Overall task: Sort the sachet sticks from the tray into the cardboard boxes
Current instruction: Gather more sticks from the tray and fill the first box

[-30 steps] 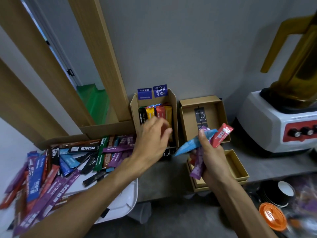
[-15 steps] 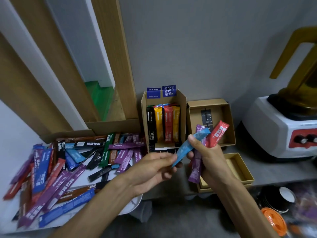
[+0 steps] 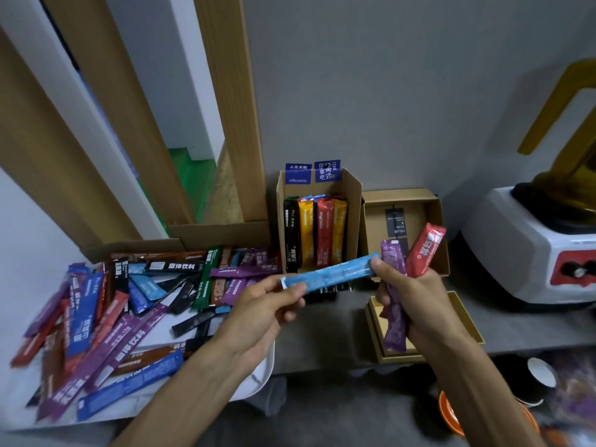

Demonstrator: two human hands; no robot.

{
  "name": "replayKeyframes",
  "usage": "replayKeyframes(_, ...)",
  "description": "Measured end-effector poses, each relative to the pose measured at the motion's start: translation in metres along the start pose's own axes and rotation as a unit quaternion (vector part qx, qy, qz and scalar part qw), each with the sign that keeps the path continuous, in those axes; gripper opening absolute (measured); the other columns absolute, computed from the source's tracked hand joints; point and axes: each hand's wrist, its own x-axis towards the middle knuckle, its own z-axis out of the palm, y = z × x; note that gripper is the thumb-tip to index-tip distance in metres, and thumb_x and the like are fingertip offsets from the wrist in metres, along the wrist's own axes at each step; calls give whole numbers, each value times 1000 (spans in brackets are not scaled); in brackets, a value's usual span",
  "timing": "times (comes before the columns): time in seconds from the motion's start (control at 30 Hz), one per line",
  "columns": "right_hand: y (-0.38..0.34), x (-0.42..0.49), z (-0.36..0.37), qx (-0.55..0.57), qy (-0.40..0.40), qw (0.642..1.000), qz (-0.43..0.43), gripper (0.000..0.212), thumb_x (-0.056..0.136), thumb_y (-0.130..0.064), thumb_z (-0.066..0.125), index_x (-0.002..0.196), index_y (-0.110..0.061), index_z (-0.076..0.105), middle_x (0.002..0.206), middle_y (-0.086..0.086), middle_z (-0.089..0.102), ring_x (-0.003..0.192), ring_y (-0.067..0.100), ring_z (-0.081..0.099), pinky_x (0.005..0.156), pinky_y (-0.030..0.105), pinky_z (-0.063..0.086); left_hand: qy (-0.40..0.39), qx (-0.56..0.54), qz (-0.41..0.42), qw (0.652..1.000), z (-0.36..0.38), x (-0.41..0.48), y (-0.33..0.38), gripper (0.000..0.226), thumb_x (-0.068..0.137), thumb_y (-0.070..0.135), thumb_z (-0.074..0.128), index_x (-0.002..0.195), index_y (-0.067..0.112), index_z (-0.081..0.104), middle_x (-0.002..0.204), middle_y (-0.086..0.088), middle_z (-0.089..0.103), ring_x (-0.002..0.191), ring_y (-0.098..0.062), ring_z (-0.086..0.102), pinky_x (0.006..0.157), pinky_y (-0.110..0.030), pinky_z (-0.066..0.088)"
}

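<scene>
Head view: blue stick (image 3: 329, 275), formerly fanned in my right hand (image 3: 416, 304), now spans both; left fingers (image 3: 290, 290) clamped on its end. Boxing next, likely. Box (image 3: 319, 221) beyond.

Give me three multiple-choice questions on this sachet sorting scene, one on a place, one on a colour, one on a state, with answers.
1. Where is the tall cardboard box holding upright sachets?
A. against the wall
B. on the tray
C. on the blender

2. What colour is the sachet held by both hands?
A. green
B. light blue
C. yellow

3. What else does the right hand hold?
A. nothing
B. a cup
C. purple and red sachets

Answers:
1 A, it stands at the wall, right of the tray.
2 B, the left hand pinches its blue end.
3 C, both stick out of the fist.
</scene>
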Motion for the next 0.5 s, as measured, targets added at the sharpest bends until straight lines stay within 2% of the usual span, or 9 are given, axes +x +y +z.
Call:
replayKeyframes(0.07, 0, -3, -2, 9, -40, 998, 40, 42, 90, -39, 65, 108, -2, 67, 66, 5, 59, 49, 11, 45, 49, 24, 38, 10, -4, 28, 1000, -1, 0, 6, 23, 83, -9, 63, 103, 2, 68, 78, -7, 70, 65, -13, 65, 56, -23, 44)
replayKeyframes(0.13, -2, -4, -2, 0, -78, 994, 81, 48, 87, -47, 64, 106, -3, 68, 68, 4, 64, 48, 11, 45, 49, 23, 39, 11, 14, 50, 999, -2, 0, 12, 23, 88, -15, 52, 97, 0, 67, 80, -11, 73, 66, -16, 68, 58, -22, 51)
replayKeyframes(0.23, -4, -6, 1, -38, -92, 991, 90, 35, 80, -24, 75, 107, -3, 67, 67, 3, 65, 47, 11, 51, 48, 22, 45, 5, 57, 85, 995, -1, 0, 16, 28, 92, -16, 46, 90, 1, 68, 80, -6, 75, 69, -16, 69, 68, -22, 56)
replayKeyframes(0.3, -4, -7, 1, -57, -83, 992, 80, 25, 84, -12, 74, 107, -6, 67, 62, 1, 66, 46, 11, 55, 46, 22, 48, 7, 70, 110, 991, -2, 1, 16, 31, 92, -16, 45, 89, 2, 70, 84, -3, 75, 78, -14, 71, 76, -24, 57)
replayKeyframes(0.4, -2, -11, 2, -86, -104, 988, 76, 17, 85, -11, 74, 101, -6, 70, 57, 5, 61, 44, 11, 52, 45, 21, 44, 9, 65, 127, 990, -6, 3, 16, 39, 95, -12, 44, 83, 9, 75, 100, -5, 74, 102, -16, 69, 84, -26, 58)
replayKeyframes(0.47, 1, -15, 5, -110, -110, 986, 53, 13, 85, -9, 75, 96, -3, 72, 55, 9, 56, 42, 13, 48, 42, 21, 39, 4, 86, 139, 987, -9, 4, 18, 39, 97, -10, 43, 89, 9, 76, 104, -6, 73, 108, -19, 67, 87, -26, 57)
replayKeyframes(0.5, 2, -16, 6, -117, -101, 987, 34, 11, 84, -8, 76, 94, -3, 73, 55, 9, 59, 42, 15, 52, 42, 21, 41, -2, 94, 146, 985, -9, 4, 20, 39, 97, -10, 42, 93, 9, 76, 106, -7, 73, 109, -20, 67, 89, -27, 57)
